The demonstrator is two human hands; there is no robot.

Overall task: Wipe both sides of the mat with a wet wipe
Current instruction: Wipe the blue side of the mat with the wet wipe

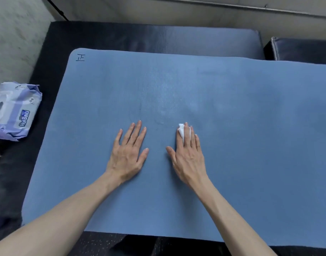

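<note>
A large blue mat (232,163) lies flat over a dark cushioned seat and fills most of the view. A handwritten mark sits in its far left corner. My left hand (128,154) rests flat on the mat near the middle, fingers spread, holding nothing. My right hand (188,154) lies palm down just to the right, its fingers pressing a small crumpled white wet wipe (181,132) onto the mat. A paler damp streak shows on the mat beyond my hands.
A purple and white pack of wet wipes (14,109) lies on the dark seat (121,36) left of the mat. Another dark cushion (302,48) stands at the far right. A pale wall runs behind.
</note>
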